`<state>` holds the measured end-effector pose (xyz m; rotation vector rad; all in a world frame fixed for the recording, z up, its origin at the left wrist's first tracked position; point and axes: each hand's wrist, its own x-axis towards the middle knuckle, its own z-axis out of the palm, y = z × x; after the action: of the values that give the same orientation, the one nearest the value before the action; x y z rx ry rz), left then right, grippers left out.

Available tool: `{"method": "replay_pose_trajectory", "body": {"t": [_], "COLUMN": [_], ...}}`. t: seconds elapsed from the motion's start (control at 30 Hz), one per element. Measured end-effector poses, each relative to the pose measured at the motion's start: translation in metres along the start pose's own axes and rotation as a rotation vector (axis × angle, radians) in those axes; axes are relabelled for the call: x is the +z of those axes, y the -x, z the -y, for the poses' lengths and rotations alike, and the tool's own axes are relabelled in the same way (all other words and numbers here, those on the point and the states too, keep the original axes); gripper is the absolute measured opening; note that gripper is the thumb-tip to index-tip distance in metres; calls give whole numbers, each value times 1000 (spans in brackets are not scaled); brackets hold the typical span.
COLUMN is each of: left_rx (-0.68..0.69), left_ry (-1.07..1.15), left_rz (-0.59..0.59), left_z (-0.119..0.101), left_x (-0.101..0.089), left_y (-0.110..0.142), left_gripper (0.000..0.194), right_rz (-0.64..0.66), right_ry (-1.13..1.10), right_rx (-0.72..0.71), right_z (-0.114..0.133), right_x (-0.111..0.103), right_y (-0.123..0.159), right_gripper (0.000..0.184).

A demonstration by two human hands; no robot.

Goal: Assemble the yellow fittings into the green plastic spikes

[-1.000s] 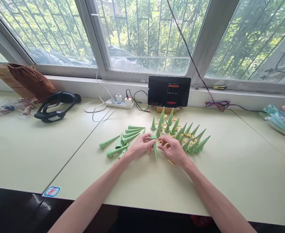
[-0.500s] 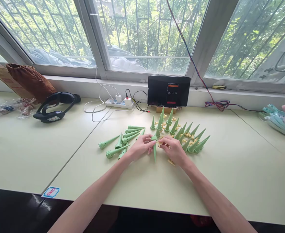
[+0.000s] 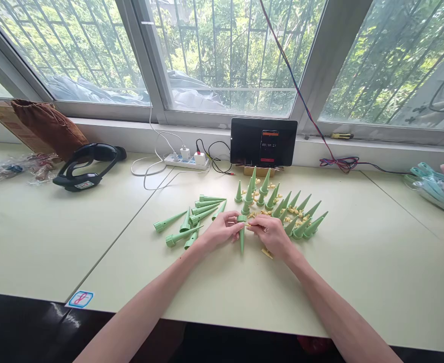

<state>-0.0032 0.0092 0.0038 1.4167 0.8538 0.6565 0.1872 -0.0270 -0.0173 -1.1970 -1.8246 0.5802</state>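
My left hand (image 3: 222, 228) is closed around the capped end of a green plant watering spike (image 3: 242, 241), whose tip points down toward me. Against the spike's side, my right hand (image 3: 271, 233) pinches a small yellow valve (image 3: 248, 225); whether it sits in a hole is hidden by the fingers. Left of my left hand lie several loose green spikes (image 3: 186, 236). Beyond and right of my right hand, several spikes (image 3: 310, 226) stand tip-up on their caps, with yellow valves at their sides. One loose yellow valve (image 3: 267, 253) rests below my right hand.
Behind the spikes a black tablet (image 3: 248, 143) leans on a small stand, reflecting a timer. A power strip (image 3: 186, 161) with cables lies at the back. A black headset (image 3: 89, 166) and brown pouch (image 3: 51, 128) are left; pink and teal plastic items (image 3: 439, 186) are right.
The right hand's fingers have moved slightly closer to the spike with the valve. The held spike has shifted slightly down toward me.
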Motion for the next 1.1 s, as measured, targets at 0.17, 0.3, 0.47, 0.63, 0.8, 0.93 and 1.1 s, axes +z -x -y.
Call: {"method": "replay_pose_trajectory", "body": {"t": [0.17,0.3,0.47,0.63,0.8,0.93,1.1], "left_rx": [-3,0,1,10,-15,-6,6], "left_ry": [-11,-15,-20,-26,-23,-45,-8], "left_rz": [-1,2,21,56,27,-15,-33], "left_z": [3,6,6,4,1,-3,-4], "left_x": [0,0,0,3,4,3,3], "left_y": [-2,-3,-2,-1,-1,0,0], "left_gripper": [41,44,45,43,43,40,36], "right_rz": [1,14,71,132,131,76,-16], "right_ry": [-39,-70,-227,-326,-325,-342,-344], "right_rx": [38,108,271,385,421,416,368], "right_z": [3,7,12,12,13,10,8], "right_x": [-1,-2,-6,-10,-8,-2,3], "right_y": [0,1,0,-1,-1,-1,0], "right_gripper": [20,22,24,28,31,31,29]}}
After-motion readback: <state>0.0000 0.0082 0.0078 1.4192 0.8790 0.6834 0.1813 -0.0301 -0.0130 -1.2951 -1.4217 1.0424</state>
